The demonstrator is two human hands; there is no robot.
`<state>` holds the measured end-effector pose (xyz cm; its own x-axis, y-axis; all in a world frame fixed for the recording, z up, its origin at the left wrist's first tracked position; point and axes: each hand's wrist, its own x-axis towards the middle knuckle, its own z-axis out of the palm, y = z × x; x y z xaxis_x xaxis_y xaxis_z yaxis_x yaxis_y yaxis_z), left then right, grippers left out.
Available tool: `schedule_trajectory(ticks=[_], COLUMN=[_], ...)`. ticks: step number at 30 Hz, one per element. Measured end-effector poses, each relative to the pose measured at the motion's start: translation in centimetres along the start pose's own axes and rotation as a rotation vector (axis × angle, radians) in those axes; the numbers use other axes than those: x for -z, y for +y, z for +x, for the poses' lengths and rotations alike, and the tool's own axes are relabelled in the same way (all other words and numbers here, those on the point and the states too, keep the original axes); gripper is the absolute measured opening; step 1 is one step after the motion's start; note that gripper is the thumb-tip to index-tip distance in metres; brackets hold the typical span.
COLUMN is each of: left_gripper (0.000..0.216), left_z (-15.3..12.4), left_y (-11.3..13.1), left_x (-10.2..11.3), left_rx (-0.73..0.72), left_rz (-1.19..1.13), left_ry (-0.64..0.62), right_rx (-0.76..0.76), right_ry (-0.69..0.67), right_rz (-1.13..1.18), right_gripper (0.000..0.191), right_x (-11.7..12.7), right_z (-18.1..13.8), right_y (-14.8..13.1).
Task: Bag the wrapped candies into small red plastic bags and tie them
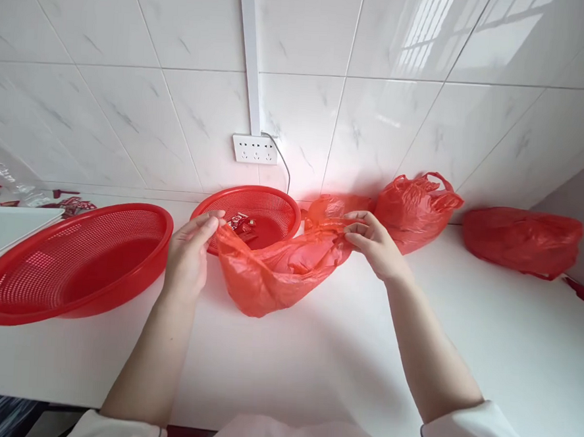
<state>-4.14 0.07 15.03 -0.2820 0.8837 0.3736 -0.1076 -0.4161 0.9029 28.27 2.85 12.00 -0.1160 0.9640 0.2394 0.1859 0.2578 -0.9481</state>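
A thin red plastic bag hangs between my two hands above the white counter. My left hand pinches its left edge between thumb and fingers. At the opposite edge, my right hand grips the rim with its fingertips. The bag's mouth is spread wide and its belly sags; what lies inside, if anything, is hidden. Just behind it stands a round red basket, partly covered by the bag, with several small red packets at its bottom.
A larger red basket stands to the left, beside white trays and scattered red packets. Along the tiled wall sit a filled, handled red bag and another full red bag. A socket strip with a cable is on the wall.
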Motion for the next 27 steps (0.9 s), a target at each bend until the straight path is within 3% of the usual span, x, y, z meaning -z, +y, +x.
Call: schedule_trajectory(ticks=[4, 7, 10, 12, 14, 16, 18, 20, 23, 27], left_gripper=[0.043, 0.063, 0.066, 0.067, 0.06, 0.036, 0.012, 0.012, 0.024, 0.037], left_z=[0.3, -0.4, -1.6, -2.3, -2.9, -3.3, -3.6, -3.6, -3.5, -3.5], left_y=[1.6, 1.7, 1.2, 0.9, 0.6, 0.4, 0.4, 0.3, 0.0, -0.5], left_x=[-1.7, -3.1, -4.3, -5.0, -5.6, -6.0, -6.4, -6.5, -6.5, -6.2], left_rx=[0.079, 0.173, 0.23, 0.239, 0.199, 0.159, 0.169, 0.197, 0.309, 0.352], left_rz=[-0.018, 0.048, 0.132, 0.188, 0.236, 0.255, 0.226, 0.166, 0.105, 0.154], left_ry=[-0.279, -0.464, -0.621, -0.712, -0.763, -0.811, -0.855, -0.868, -0.831, -0.806], right_rx=[0.04, 0.177, 0.386, 0.535, 0.673, 0.79, 0.875, 0.875, 0.678, 0.485], right_ry=[-0.062, 0.016, 0.115, 0.072, -0.058, -0.206, -0.271, -0.205, -0.049, -0.198], right_rz=[0.269, 0.325, 0.265, 0.107, -0.109, -0.262, -0.324, -0.336, -0.266, -0.115], right_gripper=[0.04, 0.042, 0.034, 0.026, 0.021, 0.018, 0.019, 0.023, 0.029, 0.029], right_x=[-1.0, -2.6, -4.2, -5.5, -6.7, -7.8, -8.4, -8.4, -7.7, -6.8], right_z=[0.2, 0.1, -0.6, -1.4, -2.3, -3.0, -3.3, -3.3, -2.8, -2.2], right_y=[-1.6, -2.6, -4.0, -5.0, -5.9, -6.4, -6.5, -6.3, -5.4, -4.2])
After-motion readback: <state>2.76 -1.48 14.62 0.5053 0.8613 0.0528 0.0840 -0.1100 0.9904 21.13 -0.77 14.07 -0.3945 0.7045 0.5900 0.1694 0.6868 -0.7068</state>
